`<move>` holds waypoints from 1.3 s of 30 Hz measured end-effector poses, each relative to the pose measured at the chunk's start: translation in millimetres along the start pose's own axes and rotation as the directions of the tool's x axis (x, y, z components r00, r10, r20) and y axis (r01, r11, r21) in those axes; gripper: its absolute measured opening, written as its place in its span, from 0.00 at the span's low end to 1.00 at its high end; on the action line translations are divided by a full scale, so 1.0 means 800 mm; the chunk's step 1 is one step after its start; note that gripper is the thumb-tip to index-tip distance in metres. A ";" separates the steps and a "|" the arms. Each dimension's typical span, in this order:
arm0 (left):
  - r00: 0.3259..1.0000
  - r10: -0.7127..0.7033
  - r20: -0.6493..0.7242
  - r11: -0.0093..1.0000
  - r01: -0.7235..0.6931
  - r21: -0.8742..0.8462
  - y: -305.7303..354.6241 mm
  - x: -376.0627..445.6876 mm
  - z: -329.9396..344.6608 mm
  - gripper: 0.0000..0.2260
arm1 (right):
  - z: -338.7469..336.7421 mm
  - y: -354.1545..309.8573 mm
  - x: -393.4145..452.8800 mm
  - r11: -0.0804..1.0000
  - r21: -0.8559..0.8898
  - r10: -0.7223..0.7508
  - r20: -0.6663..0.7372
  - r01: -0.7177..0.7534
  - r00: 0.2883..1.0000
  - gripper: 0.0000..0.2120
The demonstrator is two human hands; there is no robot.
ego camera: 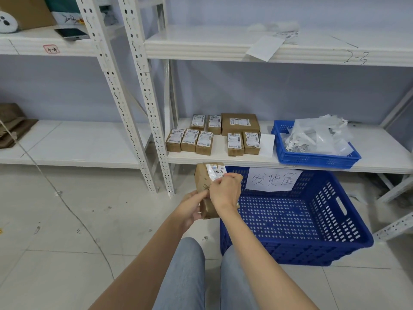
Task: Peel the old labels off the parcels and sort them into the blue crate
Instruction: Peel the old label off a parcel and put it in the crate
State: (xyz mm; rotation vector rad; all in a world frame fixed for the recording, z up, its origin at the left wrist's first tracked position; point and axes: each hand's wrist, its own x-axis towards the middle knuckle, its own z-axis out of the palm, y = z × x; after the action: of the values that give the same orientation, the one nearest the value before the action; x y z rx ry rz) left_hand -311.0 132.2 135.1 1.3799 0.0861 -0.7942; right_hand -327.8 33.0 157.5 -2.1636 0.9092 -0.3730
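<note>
**Mid-peel on one parcel, crate still bare**

So the parcel [206, 193] is held up in the air just off the left rim of the blue crate [344, 222], which makes sense to me; once the sticker's off it's a short drop in; the crate floor shows nothing in it yet. Left hand [192, 209] is curled round the lower part of the box from the left side, basically a clamp so it doesn't twist; right hand [225, 191] has thumb and fingers closed tight on the label [215, 172], pinching its near edge; the label looks partly lifted at the top, but I can't tell how much glue is still holding.

The rest of the labelled parcels [204, 143] sit in rows toward the front edge of the lower shelf [380, 148]; a smaller blue tray [312, 156] at the shelf's right holds what look like torn-off scraps, likely where this label goes.
</note>
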 end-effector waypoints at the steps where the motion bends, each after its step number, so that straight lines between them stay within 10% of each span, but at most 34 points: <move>1: 1.000 -0.001 -0.001 1.000 0.001 0.002 0.000 0.000 -0.001 0.06 | 0.000 0.001 0.001 1.000 0.006 0.013 0.009 -0.013 1.000 0.12; 15: 0.999 0.003 -0.046 1.000 -0.002 0.006 0.001 -0.003 -0.013 0.11 | 0.005 -0.002 0.012 0.841 0.447 0.233 0.207 -0.304 0.950 0.07; 25: 0.997 0.006 -0.073 0.998 -0.001 0.065 0.001 0.000 -0.012 0.31 | 0.000 -0.003 0.007 0.913 0.396 0.040 0.148 -0.097 0.988 0.02; 32: 0.996 -0.050 -0.076 0.997 0.045 -0.067 0.015 -0.004 -0.011 0.20 | 0.000 0.000 0.004 0.896 0.433 0.040 0.132 -0.094 0.990 0.09; 39: 0.955 0.052 -0.291 0.996 -0.029 0.081 0.014 0.005 -0.009 0.28 | 0.014 0.005 0.000 0.919 0.391 -0.023 0.153 -0.039 0.988 0.08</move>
State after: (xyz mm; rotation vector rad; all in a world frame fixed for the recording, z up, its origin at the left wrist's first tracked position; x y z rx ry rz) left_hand -299.1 136.5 140.4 1.5601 0.2603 -0.5584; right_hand -324.4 37.1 146.7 -1.7892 0.6875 -0.3447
